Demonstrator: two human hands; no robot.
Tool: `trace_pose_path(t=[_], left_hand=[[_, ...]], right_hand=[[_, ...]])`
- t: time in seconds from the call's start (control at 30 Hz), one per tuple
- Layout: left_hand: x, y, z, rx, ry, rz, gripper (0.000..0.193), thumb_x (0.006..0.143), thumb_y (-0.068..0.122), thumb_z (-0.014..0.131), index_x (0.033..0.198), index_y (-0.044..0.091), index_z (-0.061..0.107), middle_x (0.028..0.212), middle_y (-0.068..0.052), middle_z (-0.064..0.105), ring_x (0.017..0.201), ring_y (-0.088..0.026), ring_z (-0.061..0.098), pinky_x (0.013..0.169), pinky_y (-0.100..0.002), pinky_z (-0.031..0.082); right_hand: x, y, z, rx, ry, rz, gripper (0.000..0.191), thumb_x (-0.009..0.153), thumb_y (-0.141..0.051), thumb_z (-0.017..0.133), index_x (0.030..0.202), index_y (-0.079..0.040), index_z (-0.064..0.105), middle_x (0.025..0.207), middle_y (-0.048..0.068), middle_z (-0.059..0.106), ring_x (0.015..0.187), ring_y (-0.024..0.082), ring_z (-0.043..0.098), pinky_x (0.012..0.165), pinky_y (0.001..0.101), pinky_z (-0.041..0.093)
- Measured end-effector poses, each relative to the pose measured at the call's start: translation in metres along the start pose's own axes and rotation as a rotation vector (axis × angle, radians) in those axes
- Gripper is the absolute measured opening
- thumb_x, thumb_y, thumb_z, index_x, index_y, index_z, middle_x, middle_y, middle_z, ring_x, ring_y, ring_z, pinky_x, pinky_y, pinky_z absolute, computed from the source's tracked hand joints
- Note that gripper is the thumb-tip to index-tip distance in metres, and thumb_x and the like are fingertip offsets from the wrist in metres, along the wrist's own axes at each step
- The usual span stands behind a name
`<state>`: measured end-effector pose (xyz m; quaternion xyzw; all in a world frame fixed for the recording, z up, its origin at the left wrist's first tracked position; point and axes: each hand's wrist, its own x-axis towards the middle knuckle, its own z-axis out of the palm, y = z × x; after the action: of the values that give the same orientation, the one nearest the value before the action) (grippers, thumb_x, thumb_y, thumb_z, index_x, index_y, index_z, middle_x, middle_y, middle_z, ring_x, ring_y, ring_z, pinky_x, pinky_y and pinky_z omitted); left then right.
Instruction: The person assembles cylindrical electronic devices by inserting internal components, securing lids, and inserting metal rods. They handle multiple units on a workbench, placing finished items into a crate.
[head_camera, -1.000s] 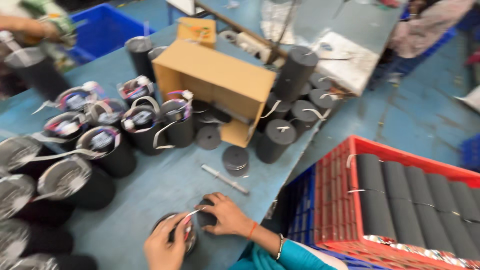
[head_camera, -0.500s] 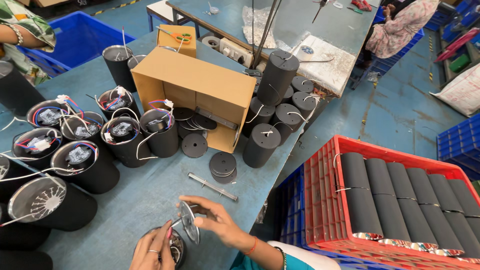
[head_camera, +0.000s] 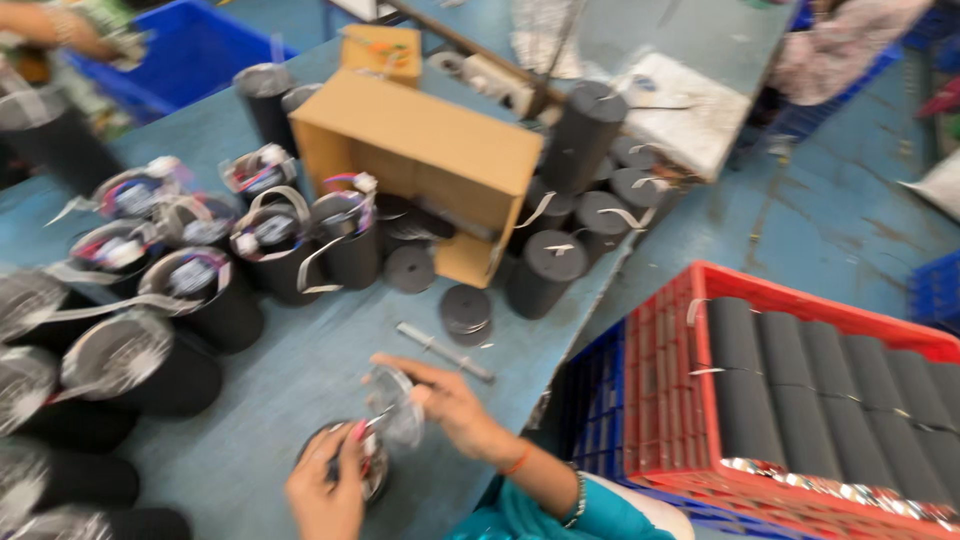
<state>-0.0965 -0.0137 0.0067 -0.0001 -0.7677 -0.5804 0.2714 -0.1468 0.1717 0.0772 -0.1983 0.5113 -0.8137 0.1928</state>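
My left hand (head_camera: 325, 492) rests on top of a black cylinder (head_camera: 342, 465) standing at the near edge of the blue table (head_camera: 300, 360), fingers on its wired top. My right hand (head_camera: 450, 405) holds a thin round silvery disc (head_camera: 395, 415) tilted up just above that cylinder. The view is blurred, so the small wires are hard to make out.
Many black cylinders with wired tops (head_camera: 190, 280) crowd the left. An open cardboard box (head_camera: 420, 165) lies on its side mid-table, black discs (head_camera: 466, 310) and a metal rod (head_camera: 445, 352) near it. A red crate (head_camera: 800, 400) of black cylinders sits right. Another person's arm (head_camera: 60, 30) shows far left.
The camera has swung and the view blurred. My right hand still holds the disc over the cylinder, now tilted more; my left hand stays on the cylinder top.
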Motion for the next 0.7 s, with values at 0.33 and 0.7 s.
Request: trace_pose_path(t=[0.33, 0.7], left_hand=[[0.014, 0.048, 0.000, -0.010, 0.054, -0.055, 0.010, 0.088, 0.007, 0.074, 0.087, -0.002, 0.076, 0.078, -0.011, 0.074, 0.072, -0.023, 0.071, 0.068, -0.034, 0.055], [0.008, 0.060, -0.006, 0.015, 0.074, 0.172, 0.007, 0.085, 0.002, 0.073, 0.092, 0.001, 0.075, 0.088, -0.013, 0.073, 0.091, -0.032, 0.072, 0.085, -0.039, 0.056]], right_hand=[[0.006, 0.011, 0.001, 0.050, -0.030, 0.065, 0.086, 0.095, -0.053, 0.060, 0.156, 0.004, 0.039, 0.147, 0.021, 0.059, 0.129, 0.027, 0.062, 0.112, 0.0408, 0.048], [0.008, 0.004, 0.006, -0.243, -0.099, -0.051, 0.086, 0.089, -0.036, 0.074, 0.157, 0.003, 0.037, 0.151, 0.023, 0.055, 0.137, 0.031, 0.055, 0.110, 0.0425, 0.048]])
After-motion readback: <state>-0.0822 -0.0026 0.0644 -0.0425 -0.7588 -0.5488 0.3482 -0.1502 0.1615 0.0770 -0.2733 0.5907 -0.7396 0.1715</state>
